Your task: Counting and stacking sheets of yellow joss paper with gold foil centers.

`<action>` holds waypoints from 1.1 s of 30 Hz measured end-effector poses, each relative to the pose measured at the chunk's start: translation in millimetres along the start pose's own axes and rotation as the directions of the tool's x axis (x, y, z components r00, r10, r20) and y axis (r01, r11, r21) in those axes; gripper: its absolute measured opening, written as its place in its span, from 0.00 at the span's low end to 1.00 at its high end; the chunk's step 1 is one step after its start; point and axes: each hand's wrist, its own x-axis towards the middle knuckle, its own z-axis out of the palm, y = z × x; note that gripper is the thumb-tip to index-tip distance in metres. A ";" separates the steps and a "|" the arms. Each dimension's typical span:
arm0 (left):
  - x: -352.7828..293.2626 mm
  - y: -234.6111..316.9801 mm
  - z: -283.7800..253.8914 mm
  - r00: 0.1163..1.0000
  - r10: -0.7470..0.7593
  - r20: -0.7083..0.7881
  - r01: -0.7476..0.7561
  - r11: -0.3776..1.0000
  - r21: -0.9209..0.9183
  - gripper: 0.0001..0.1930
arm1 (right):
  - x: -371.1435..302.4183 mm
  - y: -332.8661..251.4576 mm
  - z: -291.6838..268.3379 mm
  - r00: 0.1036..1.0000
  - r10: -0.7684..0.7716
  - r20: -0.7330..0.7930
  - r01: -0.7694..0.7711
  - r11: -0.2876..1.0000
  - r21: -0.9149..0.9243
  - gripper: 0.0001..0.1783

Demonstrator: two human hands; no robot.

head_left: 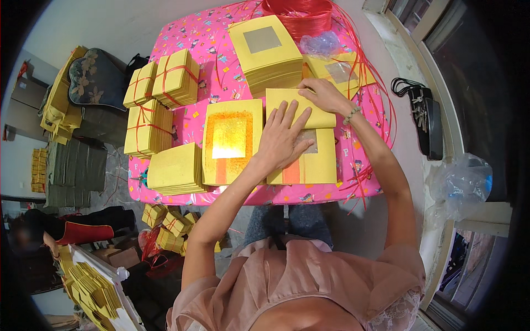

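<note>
My left hand (pixel 282 137) lies flat with its fingers spread across a yellow paper sheet (pixel 317 115) whose upper part is folded over. Below the fold, the paper (pixel 323 165) shows part of a silver square and an orange band. My right hand (pixel 324 95), with a beaded bracelet at the wrist, has its fingers bent together on the folded sheet's upper edge. Just left of my left hand sits a yellow paper stack (pixel 210 127) bearing a bright gold square and orange print. Beside it is a plain yellow stack (pixel 174 168).
Yellow bundles tied with red string (pixel 175 80) stand at the table's left. A tall paper stack (pixel 273 63) with a silver square stands beyond my hands, near red plastic twine (pixel 301 19). Scissors (pixel 143 177) lie at the left edge. Another person's hand (pixel 51 245) shows at lower left.
</note>
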 end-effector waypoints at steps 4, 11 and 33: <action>0.0 0.1 3.2 1.000 0.012 0.013 -0.012 1.000 0.021 0.35 | -6.7 1.3 0.5 1.000 0.005 -0.020 -0.006 1.000 -0.020 0.18; 5.7 -4.9 -1.2 1.000 0.020 0.004 -0.020 1.000 0.010 0.34 | -60.1 -30.5 -14.9 0.878 -0.061 -0.475 0.075 0.997 0.010 0.18; -3.4 6.7 -112.2 0.835 0.095 -0.542 -0.051 0.994 0.095 0.54 | -102.3 -96.0 -33.2 0.827 -0.337 -0.451 0.265 0.940 -0.216 0.10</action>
